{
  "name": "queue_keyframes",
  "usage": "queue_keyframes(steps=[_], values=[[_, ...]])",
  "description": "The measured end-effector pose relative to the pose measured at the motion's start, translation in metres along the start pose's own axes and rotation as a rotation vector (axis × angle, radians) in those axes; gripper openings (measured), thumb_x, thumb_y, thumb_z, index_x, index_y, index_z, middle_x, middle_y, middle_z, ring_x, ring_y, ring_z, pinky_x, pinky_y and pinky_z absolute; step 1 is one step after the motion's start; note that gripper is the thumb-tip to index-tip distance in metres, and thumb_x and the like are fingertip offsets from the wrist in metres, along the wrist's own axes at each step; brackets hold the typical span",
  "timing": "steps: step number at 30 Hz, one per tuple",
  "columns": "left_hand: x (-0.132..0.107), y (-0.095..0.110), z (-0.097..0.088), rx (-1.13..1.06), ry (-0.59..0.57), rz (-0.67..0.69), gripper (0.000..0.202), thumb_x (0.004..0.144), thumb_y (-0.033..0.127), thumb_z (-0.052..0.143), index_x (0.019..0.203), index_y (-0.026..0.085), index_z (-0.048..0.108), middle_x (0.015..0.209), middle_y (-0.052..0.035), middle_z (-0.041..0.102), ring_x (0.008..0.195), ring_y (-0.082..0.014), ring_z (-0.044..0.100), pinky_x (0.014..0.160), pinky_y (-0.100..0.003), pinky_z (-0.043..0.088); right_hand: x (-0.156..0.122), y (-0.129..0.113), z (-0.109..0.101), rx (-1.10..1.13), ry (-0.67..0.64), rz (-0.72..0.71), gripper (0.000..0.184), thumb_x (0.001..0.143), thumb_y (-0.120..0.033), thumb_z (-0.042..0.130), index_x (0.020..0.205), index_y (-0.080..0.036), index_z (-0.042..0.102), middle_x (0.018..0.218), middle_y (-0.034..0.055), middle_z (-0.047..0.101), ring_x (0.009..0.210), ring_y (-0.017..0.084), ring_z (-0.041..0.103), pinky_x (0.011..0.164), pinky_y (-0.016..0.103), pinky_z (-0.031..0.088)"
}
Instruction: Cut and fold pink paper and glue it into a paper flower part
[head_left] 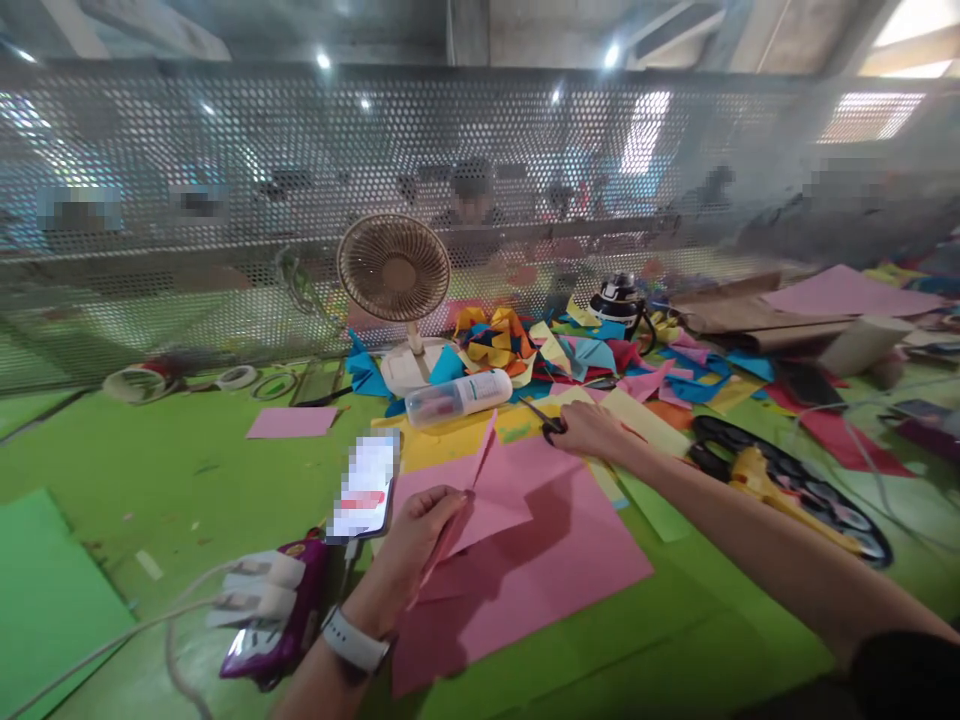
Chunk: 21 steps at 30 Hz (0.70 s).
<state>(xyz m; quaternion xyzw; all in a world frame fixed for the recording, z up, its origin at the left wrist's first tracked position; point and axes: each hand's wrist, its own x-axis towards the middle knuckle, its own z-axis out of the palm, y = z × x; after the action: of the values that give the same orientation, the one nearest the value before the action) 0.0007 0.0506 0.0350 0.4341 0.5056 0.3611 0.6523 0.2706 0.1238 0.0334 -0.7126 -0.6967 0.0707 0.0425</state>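
1. One pink paper [491, 514], apparently folded, sits at the centre of the frame, an edge raised over a larger pink sheet [596, 560].
2. Handling it well likely means keeping that edge steady and well clear of the scissors [553, 427] until the fold is even.
3. The left hand [424, 530] pinches the pink paper, its grip nearly closed.
4. Right of centre, the right hand [589, 427] curls its grip around the scissors' handles; I cannot tell the blades' opening.
5. Left of centre, a phone [366, 485] lies on the desk [225, 470].
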Motion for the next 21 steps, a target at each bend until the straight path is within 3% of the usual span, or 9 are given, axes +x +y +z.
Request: queue_keyframes(steps=[3, 6, 11, 17, 21], values=[[0.001, 0.001, 0.002, -0.023, 0.016, -0.028, 0.027, 0.063, 0.04, 0.074, 0.066, 0.015, 0.064, 0.05, 0.0048, 0.051, 0.043, -0.0061, 0.039, 0.042, -0.017, 0.028, 0.007, 0.0, -0.006, 0.004, -0.067, 0.004, 0.026, 0.067, -0.037, 0.061, 0.076, -0.013, 0.065, 0.08, 0.0126, 0.067, 0.076, 0.026, 0.062, 0.053, 0.026, 0.034], [0.001, 0.002, 0.002, -0.029, 0.021, -0.036, 0.028, 0.06, 0.038, 0.076, 0.072, 0.014, 0.067, 0.057, 0.0024, 0.057, 0.048, -0.0074, 0.044, 0.045, -0.017, 0.032, 0.012, 0.002, -0.01, 0.048, -0.111, 0.003, 0.018, 0.063, -0.03, 0.063, 0.066, -0.013, 0.065, 0.071, 0.0109, 0.067, 0.071, 0.024, 0.063, 0.05, 0.024, 0.032], [0.002, 0.001, -0.001, -0.019, 0.009, -0.038, 0.025, 0.064, 0.037, 0.074, 0.074, 0.015, 0.067, 0.062, 0.0003, 0.061, 0.054, -0.0096, 0.05, 0.049, -0.018, 0.034, 0.014, 0.016, -0.01, 0.237, -0.162, 0.014, 0.021, 0.068, -0.029, 0.057, 0.053, -0.015, 0.06, 0.049, 0.0045, 0.06, 0.053, 0.017, 0.06, 0.046, 0.022, 0.033], [0.009, -0.007, -0.006, 0.029, -0.004, 0.031, 0.02, 0.068, 0.034, 0.071, 0.072, 0.015, 0.067, 0.07, -0.0012, 0.065, 0.068, -0.0125, 0.055, 0.06, -0.02, 0.039, -0.006, 0.029, 0.001, 0.565, -0.159, 0.02, 0.018, 0.072, -0.033, 0.057, 0.072, -0.015, 0.061, 0.05, 0.0002, 0.061, 0.047, 0.014, 0.059, 0.042, 0.02, 0.036], [0.012, -0.006, -0.006, 0.0, 0.006, -0.015, 0.029, 0.065, 0.034, 0.073, 0.086, 0.016, 0.067, 0.081, -0.0026, 0.068, 0.078, -0.0145, 0.058, 0.072, -0.021, 0.042, -0.017, 0.03, 0.012, 0.797, -0.2, 0.01, 0.021, 0.072, -0.033, 0.059, 0.082, -0.015, 0.055, 0.061, 0.0011, 0.064, 0.048, 0.013, 0.061, 0.042, 0.019, 0.041]])
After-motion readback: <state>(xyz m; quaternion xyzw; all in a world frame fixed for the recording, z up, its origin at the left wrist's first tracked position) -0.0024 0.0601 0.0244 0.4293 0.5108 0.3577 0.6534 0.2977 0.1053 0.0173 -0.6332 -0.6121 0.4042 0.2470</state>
